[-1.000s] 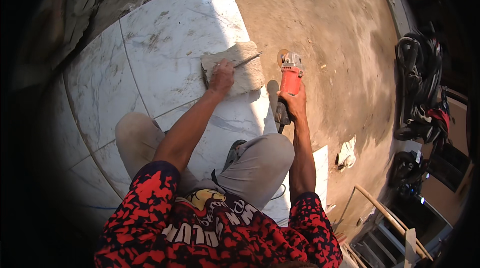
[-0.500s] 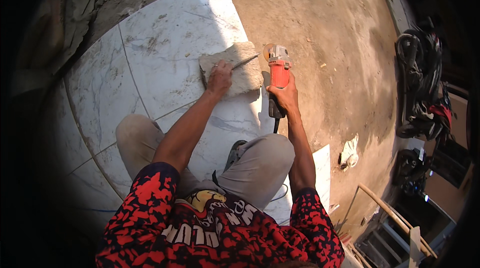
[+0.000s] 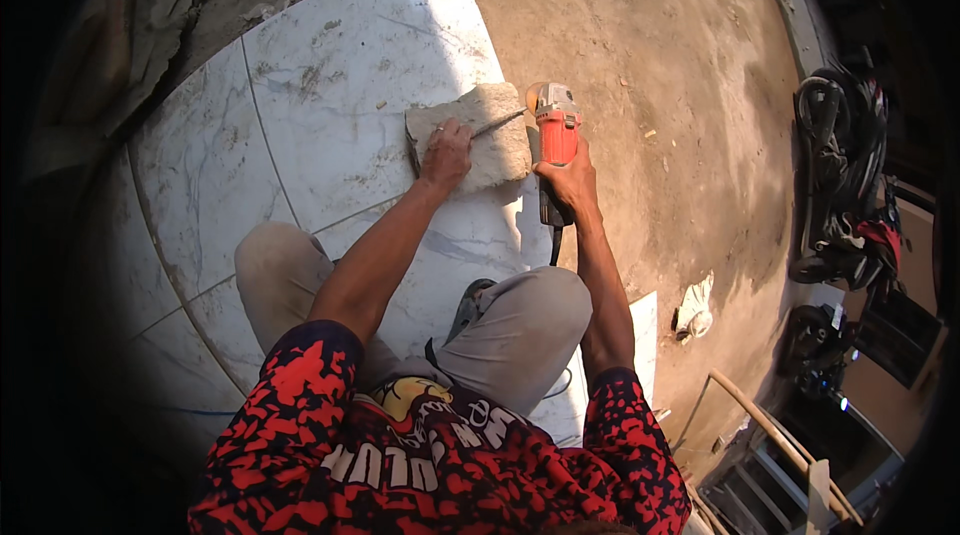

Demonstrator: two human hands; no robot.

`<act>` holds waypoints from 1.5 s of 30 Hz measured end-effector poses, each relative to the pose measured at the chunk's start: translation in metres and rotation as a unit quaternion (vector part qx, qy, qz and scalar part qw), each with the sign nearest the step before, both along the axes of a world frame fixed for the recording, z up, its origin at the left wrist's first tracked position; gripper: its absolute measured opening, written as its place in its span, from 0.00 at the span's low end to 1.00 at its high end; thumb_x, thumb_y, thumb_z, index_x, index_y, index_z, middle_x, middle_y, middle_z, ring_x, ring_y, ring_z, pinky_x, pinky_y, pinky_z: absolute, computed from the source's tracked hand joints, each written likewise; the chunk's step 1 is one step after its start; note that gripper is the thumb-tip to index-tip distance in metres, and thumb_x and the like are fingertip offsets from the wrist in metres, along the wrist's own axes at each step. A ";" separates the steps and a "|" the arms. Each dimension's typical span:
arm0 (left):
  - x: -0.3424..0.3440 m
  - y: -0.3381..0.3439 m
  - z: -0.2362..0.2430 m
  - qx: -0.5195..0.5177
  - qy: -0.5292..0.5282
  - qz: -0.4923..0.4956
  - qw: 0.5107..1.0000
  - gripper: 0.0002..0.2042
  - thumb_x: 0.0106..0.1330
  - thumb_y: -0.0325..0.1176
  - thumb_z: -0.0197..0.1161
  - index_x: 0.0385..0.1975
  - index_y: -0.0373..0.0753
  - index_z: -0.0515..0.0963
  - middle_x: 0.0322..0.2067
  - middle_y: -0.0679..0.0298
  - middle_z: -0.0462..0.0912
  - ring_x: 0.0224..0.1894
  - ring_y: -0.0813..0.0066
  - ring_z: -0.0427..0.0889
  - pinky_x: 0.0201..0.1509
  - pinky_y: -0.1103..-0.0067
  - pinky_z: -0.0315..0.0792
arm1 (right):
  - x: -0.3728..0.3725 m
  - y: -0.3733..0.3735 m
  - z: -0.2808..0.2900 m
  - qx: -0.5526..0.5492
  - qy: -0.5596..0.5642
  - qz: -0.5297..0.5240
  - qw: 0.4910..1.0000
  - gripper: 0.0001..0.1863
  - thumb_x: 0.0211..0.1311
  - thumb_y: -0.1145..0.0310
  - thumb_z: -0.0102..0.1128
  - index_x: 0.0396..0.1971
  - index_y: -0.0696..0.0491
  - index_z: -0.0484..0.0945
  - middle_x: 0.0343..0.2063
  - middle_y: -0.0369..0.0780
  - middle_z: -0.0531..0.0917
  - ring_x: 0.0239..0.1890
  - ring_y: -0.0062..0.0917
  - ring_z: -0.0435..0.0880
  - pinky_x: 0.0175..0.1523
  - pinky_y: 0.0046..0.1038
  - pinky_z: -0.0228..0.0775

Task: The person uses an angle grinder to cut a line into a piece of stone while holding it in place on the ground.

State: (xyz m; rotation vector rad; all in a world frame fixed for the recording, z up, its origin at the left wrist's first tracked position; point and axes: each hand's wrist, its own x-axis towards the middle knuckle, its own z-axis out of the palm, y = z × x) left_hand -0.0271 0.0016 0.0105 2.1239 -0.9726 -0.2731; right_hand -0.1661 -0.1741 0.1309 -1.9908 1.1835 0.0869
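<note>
The left hand [image 3: 446, 152] grips a thin dark metal rod [image 3: 497, 122] and presses it down on a rough, pale stone block [image 3: 505, 157], probably so that the block props the rod up and braces it. The rod slants up to the right, its tip just past the block's edge, likely to leave that end free.

The right hand [image 3: 571, 178] is wrapped around the body of a red angle grinder [image 3: 557, 140], head pointing away from the person, a hold that seems meant for steering it single-handed. Its tan disc [image 3: 535, 95] is at the rod's tip; whether the 2 touch, I cannot tell. The black cord [image 3: 556, 247] trails back toward the person's knee, away from the disc.

The block sits at the edge of white marbled tiles [image 3: 330, 85], perhaps so the grinder can hang beside it over bare brown ground [image 3: 650, 195]. The person sits low, 2 bent knees in grey trousers [image 3: 530, 320] below the arms. Farther right lie a crumpled white bag [image 3: 695, 307], wooden poles [image 3: 760, 415] and parked motorcycles [image 3: 835, 155].
</note>
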 end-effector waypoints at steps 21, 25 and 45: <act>-0.001 0.001 0.000 0.003 0.031 0.012 0.999 0.05 0.62 0.27 0.60 0.36 0.38 0.76 0.39 0.53 0.74 0.46 0.50 0.75 0.51 0.59 0.71 | 0.006 -0.004 0.005 0.008 0.016 0.012 1.000 0.50 0.38 0.61 0.72 0.67 0.53 0.59 0.49 0.55 0.82 0.49 0.46 0.84 0.53 0.39 0.76; -0.002 -0.001 0.005 0.008 0.046 0.016 0.999 0.05 0.62 0.27 0.60 0.37 0.38 0.77 0.40 0.53 0.75 0.47 0.49 0.75 0.52 0.59 0.71 | 0.000 0.004 0.002 -0.017 -0.011 0.017 1.000 0.51 0.38 0.61 0.72 0.68 0.53 0.59 0.48 0.55 0.82 0.49 0.46 0.84 0.53 0.39 0.76; -0.001 0.001 0.003 0.005 0.042 0.016 0.999 0.05 0.62 0.27 0.60 0.37 0.37 0.76 0.40 0.52 0.75 0.47 0.48 0.75 0.52 0.59 0.71 | 0.000 -0.001 0.001 0.005 0.001 0.019 1.000 0.53 0.38 0.60 0.72 0.69 0.51 0.57 0.50 0.55 0.81 0.50 0.47 0.83 0.55 0.40 0.75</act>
